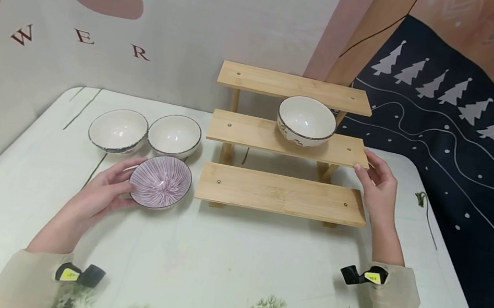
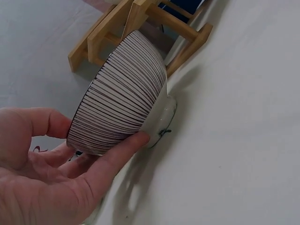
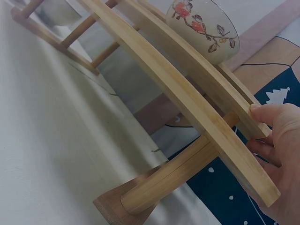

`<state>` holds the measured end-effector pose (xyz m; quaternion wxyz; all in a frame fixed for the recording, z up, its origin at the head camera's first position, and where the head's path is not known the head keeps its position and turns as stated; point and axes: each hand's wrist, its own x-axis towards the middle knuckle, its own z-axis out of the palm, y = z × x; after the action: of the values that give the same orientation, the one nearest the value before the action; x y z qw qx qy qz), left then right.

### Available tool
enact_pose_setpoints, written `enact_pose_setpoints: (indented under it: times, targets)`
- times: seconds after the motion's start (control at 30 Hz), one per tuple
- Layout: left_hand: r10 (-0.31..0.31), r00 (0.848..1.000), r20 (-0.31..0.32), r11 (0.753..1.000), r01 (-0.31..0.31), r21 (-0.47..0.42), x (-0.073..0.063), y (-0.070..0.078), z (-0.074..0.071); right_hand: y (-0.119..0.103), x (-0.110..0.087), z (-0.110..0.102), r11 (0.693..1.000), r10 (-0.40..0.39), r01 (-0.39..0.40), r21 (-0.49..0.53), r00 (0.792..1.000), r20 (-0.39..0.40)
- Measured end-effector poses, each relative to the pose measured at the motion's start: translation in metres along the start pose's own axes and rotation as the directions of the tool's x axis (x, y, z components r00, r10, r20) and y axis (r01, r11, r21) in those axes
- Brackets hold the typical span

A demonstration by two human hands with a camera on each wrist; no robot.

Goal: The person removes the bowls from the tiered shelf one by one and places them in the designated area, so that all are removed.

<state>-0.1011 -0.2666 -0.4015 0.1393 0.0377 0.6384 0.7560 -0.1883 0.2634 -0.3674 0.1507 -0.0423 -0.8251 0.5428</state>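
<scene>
My left hand (image 1: 102,189) grips a purple-striped bowl (image 1: 161,182) by its left side, thumb near the rim. In the left wrist view the striped bowl (image 2: 122,93) looks tilted, with one finger against its foot. On the right, my right hand (image 1: 377,185) pinches the right end of the middle board of a three-tier wooden shelf (image 1: 284,195). A white bowl with a flower pattern (image 1: 307,120) stands on that middle board, right of centre. The right wrist view shows red flowers on this bowl (image 3: 204,30) and the thumb on the board's end.
Two white bowls, one at the left (image 1: 118,131) and one nearer the shelf (image 1: 175,135), stand side by side behind the striped bowl. A pale tablecloth (image 1: 212,265) with printed plants covers the table. Patterned cloths hang behind and at the right (image 1: 453,167).
</scene>
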Motion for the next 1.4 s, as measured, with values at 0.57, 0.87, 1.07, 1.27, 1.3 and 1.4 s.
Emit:
enact_pose_setpoints:
  times: [0.57,0.87,1.07,1.27,1.3,1.4]
  targets:
    - [0.044,0.999,-0.021,0.986,-0.04,0.162,0.005,0.037,-0.014,-0.001,0.0,0.0,1.0,0.012,-0.012,-0.009,1.0,-0.002]
    - [0.035,0.996,-0.088,0.957,-0.008,0.291,0.016,0.067,0.0,-0.002,-0.001,0.0,0.999,0.021,-0.021,-0.025,1.0,0.004]
    - [0.049,0.996,-0.076,0.957,-0.025,0.288,0.032,0.083,0.017,-0.001,-0.002,0.0,0.999,0.027,-0.026,-0.041,0.999,0.018]
    - [0.079,0.995,-0.066,0.955,-0.057,0.291,0.046,0.096,0.044,-0.001,-0.002,0.0,0.999,0.019,-0.019,-0.03,1.0,0.016]
    - [0.082,0.995,-0.062,0.954,-0.06,0.294,0.048,0.097,0.049,-0.001,-0.002,0.0,1.0,0.017,-0.017,-0.027,1.0,0.016]
    - [0.089,0.995,-0.045,0.953,-0.072,0.295,0.056,0.1,0.063,-0.001,-0.003,0.0,1.0,0.016,-0.015,-0.017,1.0,0.011]
